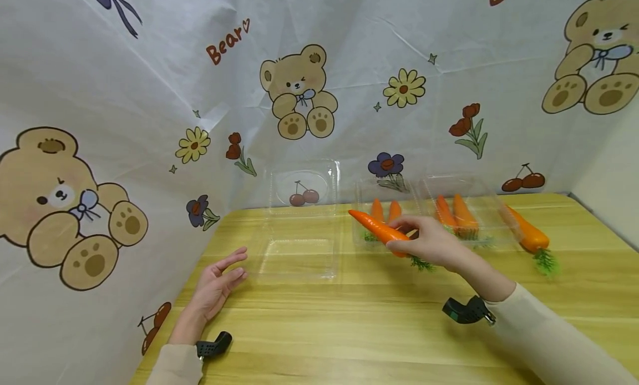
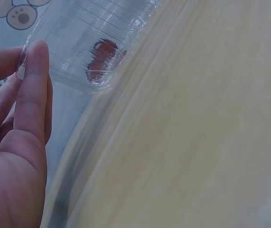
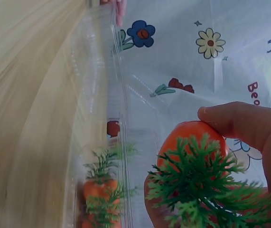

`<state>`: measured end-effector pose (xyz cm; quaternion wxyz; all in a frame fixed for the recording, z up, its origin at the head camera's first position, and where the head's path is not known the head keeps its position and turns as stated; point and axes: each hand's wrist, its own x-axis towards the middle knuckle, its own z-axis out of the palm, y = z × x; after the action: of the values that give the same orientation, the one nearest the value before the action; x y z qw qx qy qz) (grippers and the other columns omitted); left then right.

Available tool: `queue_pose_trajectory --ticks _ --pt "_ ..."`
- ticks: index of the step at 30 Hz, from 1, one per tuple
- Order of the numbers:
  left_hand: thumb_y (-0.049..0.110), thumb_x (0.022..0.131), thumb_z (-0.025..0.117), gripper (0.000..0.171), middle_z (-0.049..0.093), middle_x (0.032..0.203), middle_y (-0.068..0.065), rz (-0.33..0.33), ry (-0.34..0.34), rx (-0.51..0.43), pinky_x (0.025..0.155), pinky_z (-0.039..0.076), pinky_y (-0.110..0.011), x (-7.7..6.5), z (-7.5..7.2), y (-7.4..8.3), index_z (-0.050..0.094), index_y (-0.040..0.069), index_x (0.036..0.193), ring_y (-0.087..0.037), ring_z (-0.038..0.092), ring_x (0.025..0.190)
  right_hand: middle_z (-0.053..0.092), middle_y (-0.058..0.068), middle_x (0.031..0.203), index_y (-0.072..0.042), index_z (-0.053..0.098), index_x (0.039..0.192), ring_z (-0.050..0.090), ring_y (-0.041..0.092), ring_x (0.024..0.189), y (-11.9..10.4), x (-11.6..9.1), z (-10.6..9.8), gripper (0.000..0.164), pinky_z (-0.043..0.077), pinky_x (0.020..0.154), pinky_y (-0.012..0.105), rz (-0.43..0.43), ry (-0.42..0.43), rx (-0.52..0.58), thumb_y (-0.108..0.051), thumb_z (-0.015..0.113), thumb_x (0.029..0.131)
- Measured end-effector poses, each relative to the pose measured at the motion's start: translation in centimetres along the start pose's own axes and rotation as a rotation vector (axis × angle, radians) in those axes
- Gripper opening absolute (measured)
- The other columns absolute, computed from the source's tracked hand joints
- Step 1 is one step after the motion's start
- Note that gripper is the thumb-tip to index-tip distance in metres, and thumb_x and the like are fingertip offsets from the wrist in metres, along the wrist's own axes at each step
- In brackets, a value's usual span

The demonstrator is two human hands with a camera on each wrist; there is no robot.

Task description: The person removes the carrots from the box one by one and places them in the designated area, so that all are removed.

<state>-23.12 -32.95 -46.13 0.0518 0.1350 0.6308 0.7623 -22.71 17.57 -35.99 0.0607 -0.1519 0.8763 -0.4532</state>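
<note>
My right hand (image 1: 431, 241) holds an orange toy carrot (image 1: 371, 225) between thumb and fingers, raised above the table with its tip toward the left. Its green leafy top (image 3: 197, 178) hangs by the palm in the right wrist view. At the left, my left hand (image 1: 217, 288) has loosely spread fingers, their tips right at the left rim of a clear plastic clamshell box (image 1: 299, 275). That box stands with its lid (image 1: 304, 162) up and nothing inside. Behind the held carrot, a second clear box (image 1: 359, 242) contains two carrots (image 1: 394, 208).
Farther right, a third clear box (image 1: 486, 242) has two carrots (image 1: 464, 213) in it. One loose carrot (image 1: 534, 239) lies on the wooden table (image 1: 319, 329) beside it. A bear-printed sheet (image 1: 349, 107) hangs behind and to the left.
</note>
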Motion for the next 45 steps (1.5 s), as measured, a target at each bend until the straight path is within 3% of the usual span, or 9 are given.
queue_pose_trajectory --ticks 15,26,33,38,45 --pt "-0.007 0.101 0.057 0.044 0.048 0.154 0.004 -0.019 0.029 0.019 0.095 0.06 -0.025 0.0 0.1 0.2 0.048 -0.016 0.143 -0.013 0.063 0.125 0.068 0.015 0.117 -0.01 0.065 0.133 0.067 0.022 0.083 1.5 -1.5 -2.4 0.052 0.059 0.064 0.034 0.059 0.074 -0.071 -0.039 0.077 0.092" --pt "-0.006 0.101 0.057 0.046 0.046 0.156 0.002 -0.013 0.021 0.025 0.096 0.059 -0.025 0.1 0.0 0.2 0.045 -0.017 0.144 -0.013 0.061 0.129 0.066 0.02 0.12 -0.002 0.06 0.137 0.068 0.02 0.084 3.1 -2.4 -4.0 0.055 0.06 0.064 0.031 0.063 0.107 -0.048 -0.033 0.076 0.095" --pt "-0.006 0.101 0.057 0.045 0.048 0.155 0.003 -0.02 0.025 0.026 0.096 0.059 -0.025 0.1 0.0 0.2 0.046 -0.017 0.144 -0.015 0.059 0.132 0.064 0.022 0.125 -0.001 0.056 0.142 0.066 0.023 0.096 3.5 -3.6 -5.6 0.061 0.059 0.067 0.03 0.109 0.118 -0.104 -0.04 0.071 0.097" --pt "-0.006 0.102 0.056 0.045 0.047 0.155 0.004 -0.009 -0.002 0.014 0.097 0.059 -0.025 0.1 0.0 0.3 0.046 -0.015 0.145 -0.016 0.057 0.134 0.066 0.024 0.126 0.0 0.056 0.141 0.066 0.019 0.093 4.3 -4.6 -6.9 0.064 0.055 0.062 0.029 0.14 0.162 -0.16 -0.045 0.071 0.097" --pt "-0.007 0.101 0.055 0.046 0.047 0.155 0.003 -0.008 -0.004 0.008 0.096 0.06 -0.025 0.0 0.1 0.3 0.044 -0.018 0.145 -0.012 0.063 0.126 0.056 0.026 0.133 0.002 0.053 0.143 0.062 0.014 0.091 5.9 -5.7 -8.7 0.063 0.054 0.063 0.028 0.157 0.198 -0.154 -0.041 0.068 0.099"
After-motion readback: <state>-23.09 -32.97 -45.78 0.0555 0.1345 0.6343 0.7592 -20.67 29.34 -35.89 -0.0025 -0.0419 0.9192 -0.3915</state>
